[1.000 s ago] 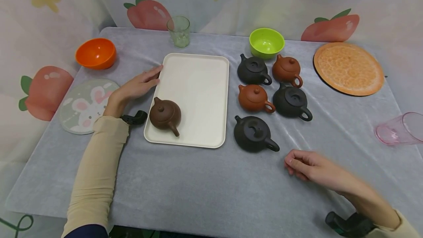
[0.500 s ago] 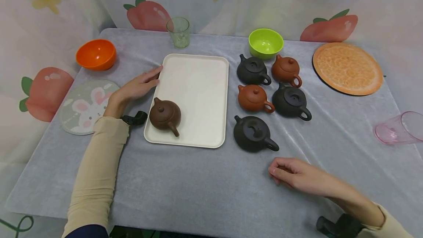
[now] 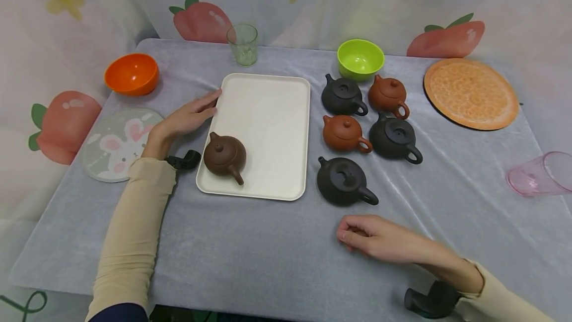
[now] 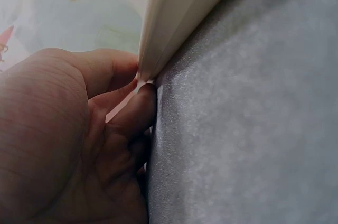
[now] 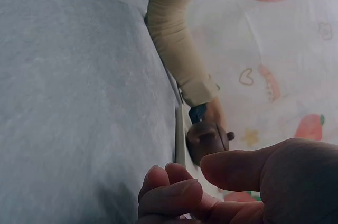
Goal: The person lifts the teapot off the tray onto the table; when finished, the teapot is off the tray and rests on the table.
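My left hand (image 3: 193, 115) lies flat on the grey cloth, and its fingertips (image 4: 138, 109) touch the left rim of the cream tray (image 3: 268, 108). A dark brown teapot (image 3: 225, 155) stands on the tray's near left corner, spout pointing away from me. My right hand (image 3: 359, 235) rests on the cloth with its fingers loosely curled and holds nothing. It is just in front of a black teapot (image 3: 341, 180), without touching it. In the right wrist view the curled fingers (image 5: 174, 187) show empty, with the brown teapot (image 5: 207, 139) beyond them.
Right of the tray stand two black teapots (image 3: 343, 96) (image 3: 393, 135) and two reddish ones (image 3: 388, 94) (image 3: 343, 132). A green bowl (image 3: 360, 57), a glass (image 3: 243, 43) and an orange bowl (image 3: 131, 72) are at the back. An orange mat (image 3: 471, 92), a tipped pink cup (image 3: 538, 174) and a rabbit coaster (image 3: 118, 142) lie at the sides.
My right hand has slid left along the cloth, from right of the near black teapot to just in front of it. The left hand and the teapots have stayed put.
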Motion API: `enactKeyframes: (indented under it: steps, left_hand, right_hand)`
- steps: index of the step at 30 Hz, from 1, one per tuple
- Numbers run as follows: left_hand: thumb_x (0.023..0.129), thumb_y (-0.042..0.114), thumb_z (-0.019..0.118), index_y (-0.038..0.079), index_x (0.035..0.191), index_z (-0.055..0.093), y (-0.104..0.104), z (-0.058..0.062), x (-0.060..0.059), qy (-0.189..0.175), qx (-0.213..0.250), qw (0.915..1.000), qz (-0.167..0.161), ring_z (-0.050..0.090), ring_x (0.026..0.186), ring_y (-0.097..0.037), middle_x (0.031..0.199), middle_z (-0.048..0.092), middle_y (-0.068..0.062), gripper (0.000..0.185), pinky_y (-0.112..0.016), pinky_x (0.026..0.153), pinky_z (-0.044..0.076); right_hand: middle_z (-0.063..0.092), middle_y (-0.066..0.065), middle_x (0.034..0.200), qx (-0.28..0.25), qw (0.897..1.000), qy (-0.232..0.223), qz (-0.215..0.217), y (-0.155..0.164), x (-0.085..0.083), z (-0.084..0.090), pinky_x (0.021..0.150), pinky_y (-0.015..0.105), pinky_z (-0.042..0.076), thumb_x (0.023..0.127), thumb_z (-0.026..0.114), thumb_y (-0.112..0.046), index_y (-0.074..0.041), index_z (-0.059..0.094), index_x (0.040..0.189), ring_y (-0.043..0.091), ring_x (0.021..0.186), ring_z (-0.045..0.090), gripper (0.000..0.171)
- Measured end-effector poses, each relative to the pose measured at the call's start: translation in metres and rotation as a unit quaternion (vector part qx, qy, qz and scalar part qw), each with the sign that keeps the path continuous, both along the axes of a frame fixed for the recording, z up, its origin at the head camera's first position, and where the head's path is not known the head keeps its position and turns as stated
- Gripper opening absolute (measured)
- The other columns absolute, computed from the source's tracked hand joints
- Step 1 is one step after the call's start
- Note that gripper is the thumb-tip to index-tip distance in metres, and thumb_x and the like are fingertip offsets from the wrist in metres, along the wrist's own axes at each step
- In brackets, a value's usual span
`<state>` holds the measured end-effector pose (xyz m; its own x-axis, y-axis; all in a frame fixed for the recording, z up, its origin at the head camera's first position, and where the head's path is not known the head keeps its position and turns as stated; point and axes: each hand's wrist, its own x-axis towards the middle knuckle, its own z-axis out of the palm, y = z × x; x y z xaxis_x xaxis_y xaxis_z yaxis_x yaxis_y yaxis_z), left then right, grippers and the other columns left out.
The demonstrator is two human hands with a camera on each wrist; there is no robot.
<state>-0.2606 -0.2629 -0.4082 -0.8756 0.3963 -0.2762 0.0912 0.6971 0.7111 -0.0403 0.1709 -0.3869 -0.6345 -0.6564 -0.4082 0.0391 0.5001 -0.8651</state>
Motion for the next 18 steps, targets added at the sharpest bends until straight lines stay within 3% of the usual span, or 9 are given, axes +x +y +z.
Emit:
enactKeyframes:
  steps: [10, 18]
  left_hand:
    - [0.105, 0.033, 0.042, 0.022, 0.157, 0.016, -0.001, -0.004, -0.002, 0.001, 0.007, 1.0, 0.001, 0.003, 0.152, -0.023, 0.164, 0.011, -0.006, 0.06, -0.046, 0.122, -0.005]
    - [0.104, 0.033, 0.042, 0.023, 0.157, 0.016, 0.0, -0.002, -0.001, 0.001, -0.004, 1.0, 0.004, 0.004, 0.152, -0.023, 0.164, 0.012, -0.005, 0.059, -0.046, 0.122, -0.004]
  right_hand:
    - [0.053, -0.006, 0.069, -0.001, 1.0, 0.022, 0.022, -0.028, -0.004, -0.002, 0.051, 0.021, 0.04, 0.101, 0.053, -0.027, -0.011, 0.061, 0.088, 0.003, 0.055, 0.046, 0.023]
    - [0.053, -0.004, 0.07, -0.001, 1.0, 0.013, 0.0, -0.045, -0.014, -0.007, 0.051, 0.021, 0.04, 0.102, 0.051, -0.023, -0.007, 0.062, 0.093, 0.005, 0.054, 0.045, 0.021]
